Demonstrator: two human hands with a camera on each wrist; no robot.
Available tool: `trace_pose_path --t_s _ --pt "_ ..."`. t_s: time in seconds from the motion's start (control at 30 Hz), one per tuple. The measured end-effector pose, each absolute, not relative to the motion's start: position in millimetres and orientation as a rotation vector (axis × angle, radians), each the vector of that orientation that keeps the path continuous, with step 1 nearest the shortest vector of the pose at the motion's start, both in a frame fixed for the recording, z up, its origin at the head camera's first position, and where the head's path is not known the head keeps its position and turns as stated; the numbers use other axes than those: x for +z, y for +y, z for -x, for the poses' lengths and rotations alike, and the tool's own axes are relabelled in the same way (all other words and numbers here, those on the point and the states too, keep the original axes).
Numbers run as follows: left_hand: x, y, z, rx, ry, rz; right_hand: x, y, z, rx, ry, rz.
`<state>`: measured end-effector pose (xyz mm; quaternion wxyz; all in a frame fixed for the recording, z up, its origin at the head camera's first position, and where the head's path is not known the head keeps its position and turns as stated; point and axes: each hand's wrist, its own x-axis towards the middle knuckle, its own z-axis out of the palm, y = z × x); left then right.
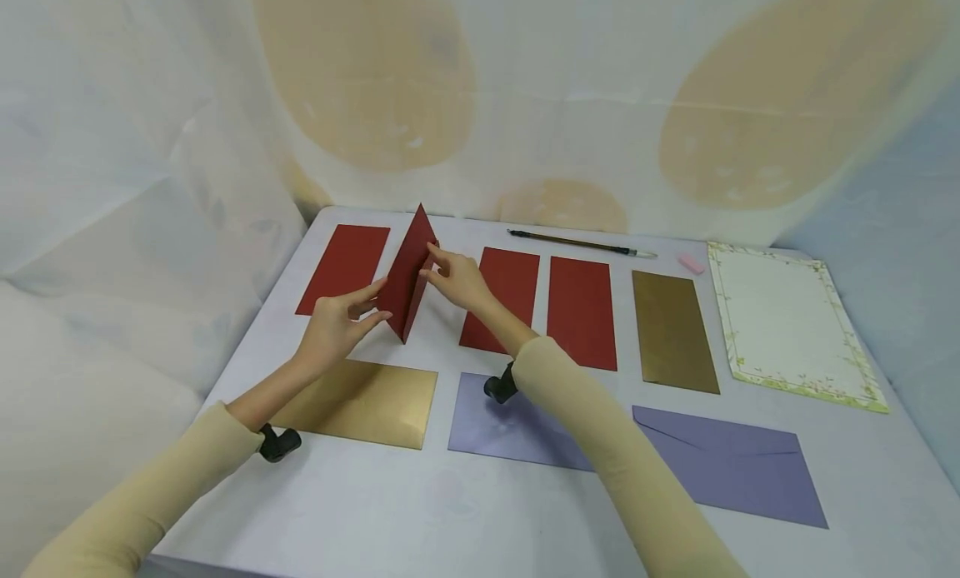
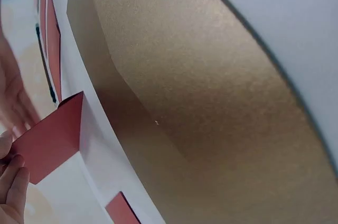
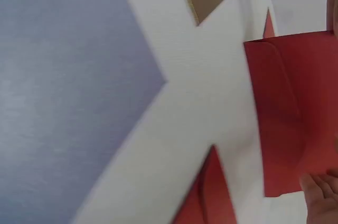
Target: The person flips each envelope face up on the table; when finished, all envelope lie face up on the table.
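Observation:
A red envelope [image 1: 403, 280] is held up on edge, tilted, above the table's left part. My left hand [image 1: 330, 326] grips its near left side between thumb and fingers. On the far right side my right hand [image 1: 459, 280] pinches it with thumb and fingertips. The right wrist view shows the envelope's flap side [image 3: 280, 113], the flap lying along one end. In the left wrist view its plain red face [image 2: 50, 145] is visible. A gold envelope [image 1: 375, 403] lies below the hands, partly covered by the left forearm. Another red envelope [image 1: 345, 266] lies to the left.
Two red envelopes [image 1: 581, 311] and a darker gold envelope [image 1: 675, 330] lie to the right. Nearer are two lilac envelopes [image 1: 731, 461], one partly under the right arm. A brush [image 1: 577, 242], pink eraser-like block [image 1: 691, 264] and floral-bordered sheet [image 1: 795, 324] lie toward the back.

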<state>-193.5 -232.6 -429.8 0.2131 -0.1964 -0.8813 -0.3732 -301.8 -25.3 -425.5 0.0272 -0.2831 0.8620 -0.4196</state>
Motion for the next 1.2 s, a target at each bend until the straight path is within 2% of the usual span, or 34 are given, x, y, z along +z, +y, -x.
trace_pose_path --t_s 0.2,0.53,0.73,0.9,1.2 --pt "-430.2 -240.0 193.5 -1.242 -2.473 0.392 -441.7 -24.8 299.2 -1.104 2.554 0.949" --pt "-431.4 -247.5 197.6 -1.424 -2.503 0.209 -446.7 -27.7 288.0 -0.945 2.520 1.072" --pt "-434.6 -250.2 201.6 -1.376 -2.622 0.104 -446.8 -25.7 281.5 -0.645 2.646 1.147" --pt "-439.9 -253.4 211.5 -1.271 -2.788 0.051 -445.4 -21.3 277.7 -0.497 2.702 1.089" --pt "-447.7 -246.9 222.4 -1.142 -2.959 0.094 -446.3 -10.5 275.2 -0.411 2.750 1.046"
